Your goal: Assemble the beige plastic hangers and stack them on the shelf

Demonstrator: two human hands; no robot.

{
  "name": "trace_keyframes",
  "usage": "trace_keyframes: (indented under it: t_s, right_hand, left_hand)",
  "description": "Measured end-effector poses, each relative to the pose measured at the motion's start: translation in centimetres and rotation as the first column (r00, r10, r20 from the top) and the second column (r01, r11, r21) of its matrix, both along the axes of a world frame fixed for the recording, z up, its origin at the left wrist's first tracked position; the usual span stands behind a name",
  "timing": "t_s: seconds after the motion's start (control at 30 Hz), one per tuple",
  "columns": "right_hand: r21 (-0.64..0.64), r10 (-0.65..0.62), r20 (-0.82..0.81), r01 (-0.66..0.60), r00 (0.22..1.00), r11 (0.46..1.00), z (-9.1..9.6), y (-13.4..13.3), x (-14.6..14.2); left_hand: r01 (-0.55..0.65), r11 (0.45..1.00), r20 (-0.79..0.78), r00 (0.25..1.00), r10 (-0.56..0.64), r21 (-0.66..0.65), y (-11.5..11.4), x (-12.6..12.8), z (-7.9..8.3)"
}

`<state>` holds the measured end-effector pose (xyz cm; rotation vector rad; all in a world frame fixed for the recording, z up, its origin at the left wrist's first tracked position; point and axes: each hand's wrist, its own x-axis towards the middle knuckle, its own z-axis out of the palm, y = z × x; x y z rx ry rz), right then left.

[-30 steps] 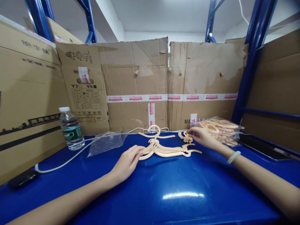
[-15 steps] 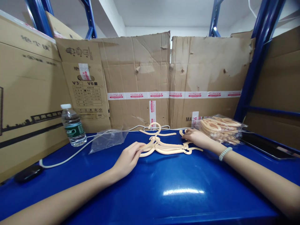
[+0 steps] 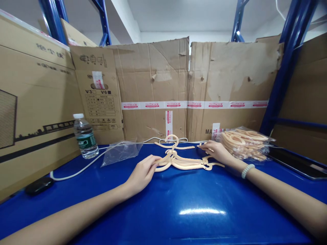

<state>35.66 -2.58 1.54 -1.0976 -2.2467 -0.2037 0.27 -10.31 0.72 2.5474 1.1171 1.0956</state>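
Several cream plastic hangers (image 3: 187, 164) lie loosely together on the blue table, one hook (image 3: 173, 137) standing up. My left hand (image 3: 144, 172) is closed round the left arms of these hangers, thumb and fingers pressed together. To the right, my right hand (image 3: 216, 151), with a pale beaded bracelet on the wrist, pinches a cream hanger part (image 3: 201, 145) at the tabletop, mostly hidden by the fingers. Another long hanger piece (image 3: 185, 147) lies behind the pile.
A clear bag of cream hangers (image 3: 245, 143) sits at right, beside a dark flat device (image 3: 297, 161). At left are a water bottle (image 3: 86, 137), a clear plastic bag (image 3: 121, 153), a white cable (image 3: 76, 175) and a black object (image 3: 39, 185). Cardboard (image 3: 153, 85) stands behind.
The whole view has shifted slightly. My right hand's fingers have moved over the curved hanger part, covering more of it. My left hand keeps its hold on the hangers.
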Motion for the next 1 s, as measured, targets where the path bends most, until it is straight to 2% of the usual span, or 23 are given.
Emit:
trace_keyframes:
  t_s: [0.03,0.1,0.17,0.23,0.37,0.47,0.53,0.6,0.73,0.8,0.9,1.0]
  right_hand:
    - [-0.004,-0.02,-0.129,0.02,0.991,1.0,0.0,-0.2,-0.1]
    - [-0.038,-0.069,-0.376,0.059,0.924,0.998,0.2,-0.8,-0.4]
    - [-0.108,-0.095,-0.577,0.039,0.811,0.993,0.4,-1.6,-0.8]
    - [-0.181,-0.099,-0.726,-0.051,0.68,0.982,0.5,-2.5,-1.4]
    - [-0.217,-0.083,-0.911,-0.298,0.405,0.929,0.6,-4.0,-2.7]
    - [-0.195,-0.068,-0.952,-0.418,0.3,0.887,0.7,-4.9,-3.7]
    - [-0.197,-0.066,-0.955,-0.45,0.29,0.871,0.8,-5.4,-4.2]
    - [-0.228,-0.088,-0.945,-0.44,0.316,0.869,0.9,-5.8,-4.6]
    - [-0.299,-0.104,-0.87,-0.348,0.482,0.889,0.8,-6.4,-4.8]
    - [-0.298,-0.093,-0.839,-0.31,0.536,0.903,0.7,-6.5,-4.8]
    - [-0.305,-0.099,-0.853,-0.335,0.512,0.892,0.5,-6.5,-4.7]
    - [-0.343,-0.139,-0.875,-0.392,0.463,0.853,0.3,-6.1,-4.6]
  left_hand:
    - [0.0,1.0,0.001,1.0,0.0,0.001,0.0,0.0,0.0]
    - [0.001,1.0,0.004,1.0,-0.001,0.004,-0.1,0.0,0.1]
    - [0.0,1.0,0.007,1.0,-0.001,0.008,-0.2,0.0,0.1]
    - [0.002,1.0,0.008,1.0,-0.002,0.01,-0.2,0.0,0.1]
    - [0.003,1.0,0.005,1.0,-0.003,0.023,-0.1,0.0,0.0]
    - [-0.005,1.0,0.008,1.0,0.005,0.025,-0.1,0.0,0.0]
    - [-0.009,1.0,0.01,1.0,0.009,0.022,-0.1,0.0,0.0]
    - [-0.01,1.0,0.01,1.0,0.01,0.022,-0.1,0.0,0.0]
    - [-0.007,1.0,0.012,1.0,0.007,0.023,-0.1,0.0,0.0]
    - [-0.009,1.0,0.016,1.0,0.009,0.02,-0.1,0.0,0.0]
    - [-0.006,1.0,0.016,1.0,0.006,0.02,0.0,-0.1,-0.1]
    - [-0.006,1.0,0.019,1.0,0.005,0.028,0.1,-0.2,-0.1]
